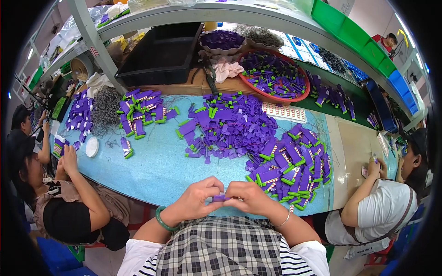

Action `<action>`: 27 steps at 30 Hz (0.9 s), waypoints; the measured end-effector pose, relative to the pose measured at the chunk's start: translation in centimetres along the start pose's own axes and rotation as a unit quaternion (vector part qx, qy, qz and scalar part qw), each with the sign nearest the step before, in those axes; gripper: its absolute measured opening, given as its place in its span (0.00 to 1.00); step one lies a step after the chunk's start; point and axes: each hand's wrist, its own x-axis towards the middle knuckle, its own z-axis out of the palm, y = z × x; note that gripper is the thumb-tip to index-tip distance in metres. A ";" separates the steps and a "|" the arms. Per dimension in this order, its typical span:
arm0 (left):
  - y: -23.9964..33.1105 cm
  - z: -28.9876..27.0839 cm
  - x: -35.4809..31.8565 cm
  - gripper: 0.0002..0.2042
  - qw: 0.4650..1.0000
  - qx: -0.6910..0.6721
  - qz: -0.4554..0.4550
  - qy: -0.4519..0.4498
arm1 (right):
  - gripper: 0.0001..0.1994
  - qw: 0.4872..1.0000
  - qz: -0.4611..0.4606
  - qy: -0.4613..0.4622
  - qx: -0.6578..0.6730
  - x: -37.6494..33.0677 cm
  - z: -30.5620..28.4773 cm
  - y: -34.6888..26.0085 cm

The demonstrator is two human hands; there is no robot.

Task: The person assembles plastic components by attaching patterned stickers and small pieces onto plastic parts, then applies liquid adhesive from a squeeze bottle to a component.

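Close to the table's front edge, my left hand (202, 198) and my right hand (247, 198) meet, fingers pinched together. Between them is a small purple plastic piece (218, 198), mostly covered by my fingers. Just beyond lies a heap of loose purple plastic parts (239, 122), some with green ends. To the right of my right hand is a pile of purple pieces (292, 165) with green ends and red-and-white striped strips. One such purple and green piece (126, 147) lies alone at the left.
A sticker sheet (284, 112) lies behind the heap. Farther back are a red basket (304, 94) of purple-green parts and a black tray (152, 76). Wire pieces (107, 110) and a white lid (92, 146) lie left. Co-workers sit at both sides; a metal shelf (193, 23) crosses overhead.
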 end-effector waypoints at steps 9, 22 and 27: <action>-0.2 -2.0 -1.0 0.04 0.948 -0.172 -0.158 0.219 | 0.08 0.884 0.110 0.039 -0.452 1.8 -3.2 5.0; -2.9 -0.4 -1.4 0.08 0.908 -0.269 -0.091 0.307 | 0.02 0.968 0.237 0.071 -0.042 1.9 -3.5 4.3; -3.2 2.7 -0.2 0.09 0.955 -0.217 -0.149 0.134 | 0.02 0.885 0.244 0.109 0.381 0.6 -1.6 1.2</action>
